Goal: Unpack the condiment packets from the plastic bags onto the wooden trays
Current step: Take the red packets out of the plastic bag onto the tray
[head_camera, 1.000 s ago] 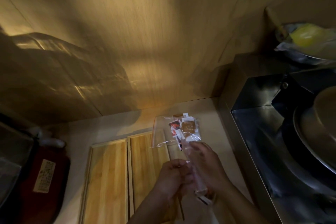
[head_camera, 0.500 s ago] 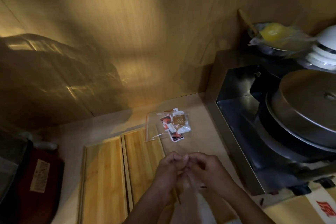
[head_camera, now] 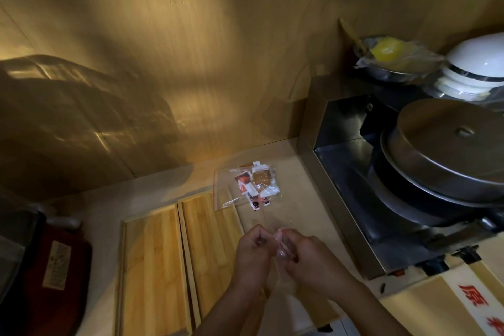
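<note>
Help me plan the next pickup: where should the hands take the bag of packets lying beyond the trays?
Probably the flat, empty clear left part of the bag, pinched from above on its left. The packets bunch toward its right, leaving that side lumpy. Which edge is the opening cannot be told.

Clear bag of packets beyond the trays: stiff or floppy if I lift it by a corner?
Probably floppy: the clear bag is thin, wrinkled film. Likely light, holding only a few small packets. They may slide toward the low end.
</note>
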Demonstrator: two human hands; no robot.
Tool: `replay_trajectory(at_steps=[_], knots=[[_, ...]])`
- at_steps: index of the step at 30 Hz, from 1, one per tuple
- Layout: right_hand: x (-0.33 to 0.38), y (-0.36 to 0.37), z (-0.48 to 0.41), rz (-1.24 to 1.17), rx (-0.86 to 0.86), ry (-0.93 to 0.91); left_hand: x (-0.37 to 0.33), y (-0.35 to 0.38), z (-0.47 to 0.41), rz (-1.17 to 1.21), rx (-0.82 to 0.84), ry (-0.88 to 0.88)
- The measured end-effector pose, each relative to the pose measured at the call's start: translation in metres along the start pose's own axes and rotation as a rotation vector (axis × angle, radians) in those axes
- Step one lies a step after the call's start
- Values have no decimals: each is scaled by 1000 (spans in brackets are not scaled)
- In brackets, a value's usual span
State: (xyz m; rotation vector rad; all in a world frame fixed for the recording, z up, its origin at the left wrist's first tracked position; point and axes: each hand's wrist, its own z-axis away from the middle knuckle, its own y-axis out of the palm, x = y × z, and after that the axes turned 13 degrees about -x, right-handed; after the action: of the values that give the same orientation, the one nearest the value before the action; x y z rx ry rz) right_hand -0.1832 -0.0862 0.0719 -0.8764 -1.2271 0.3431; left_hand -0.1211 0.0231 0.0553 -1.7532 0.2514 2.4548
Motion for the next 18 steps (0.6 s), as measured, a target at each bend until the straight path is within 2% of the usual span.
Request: replay_trajectory(at_steps=[5, 8, 13, 18], knots=[[3, -3, 3, 144, -22, 29, 3, 0, 1, -32, -77, 38], [8, -5, 3, 125, 1, 43, 6, -1, -1, -105, -100, 15], [7, -3, 4, -51, 4, 85, 6, -6, 5, -197, 85, -47], [4, -2, 5, -58, 10, 115, 11, -11, 5, -158, 128, -75]])
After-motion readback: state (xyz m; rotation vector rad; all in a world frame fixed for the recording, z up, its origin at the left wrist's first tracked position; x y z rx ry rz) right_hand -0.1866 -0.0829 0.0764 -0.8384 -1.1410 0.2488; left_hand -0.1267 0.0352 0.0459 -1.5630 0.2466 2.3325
